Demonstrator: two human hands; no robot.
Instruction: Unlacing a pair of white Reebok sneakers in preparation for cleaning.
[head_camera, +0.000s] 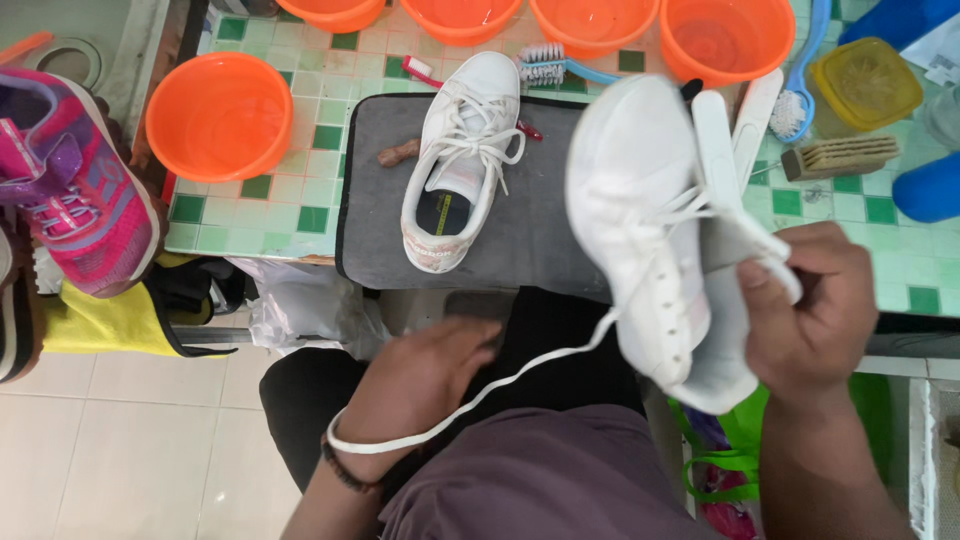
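Right hand (800, 310) clamps white lace-up sneaker (650, 240); left hand (420, 385) pinches flat white lace (520, 375), mostly unthreaded; second white sneaker (460, 160) stays laced on desk (550, 240).

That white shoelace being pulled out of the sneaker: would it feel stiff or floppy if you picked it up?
Probably floppy: the white shoelace sags in a curve from the white sneaker and loops round the wrist of the left hand. It looks thin and flat, so likely very light. The right hand holds the sneaker, which seems to keep its shape.
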